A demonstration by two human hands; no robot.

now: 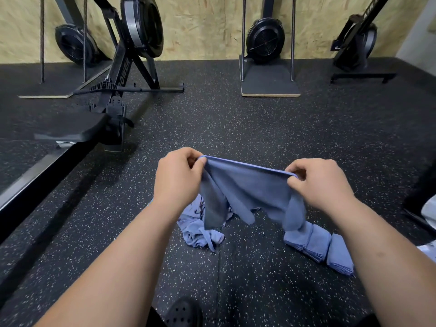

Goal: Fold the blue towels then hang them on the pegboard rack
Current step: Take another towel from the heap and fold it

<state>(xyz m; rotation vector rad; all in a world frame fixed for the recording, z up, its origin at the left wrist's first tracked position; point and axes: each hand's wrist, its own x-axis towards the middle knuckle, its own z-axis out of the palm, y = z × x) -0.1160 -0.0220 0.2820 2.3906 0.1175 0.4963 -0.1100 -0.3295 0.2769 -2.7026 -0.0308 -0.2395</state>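
Covering the room, speckled black rubber floor (247, 128), plywood wall (207, 27)

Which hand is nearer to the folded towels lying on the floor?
Right. The right hand pinches the held towel above the folded towels; the left hand pinches its other corner, farther to the left.

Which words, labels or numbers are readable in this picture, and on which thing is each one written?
"POWER": white letters on the left rower's leg.
White lettering on the right machine's rail: too blurred to read.
No other text can be read.
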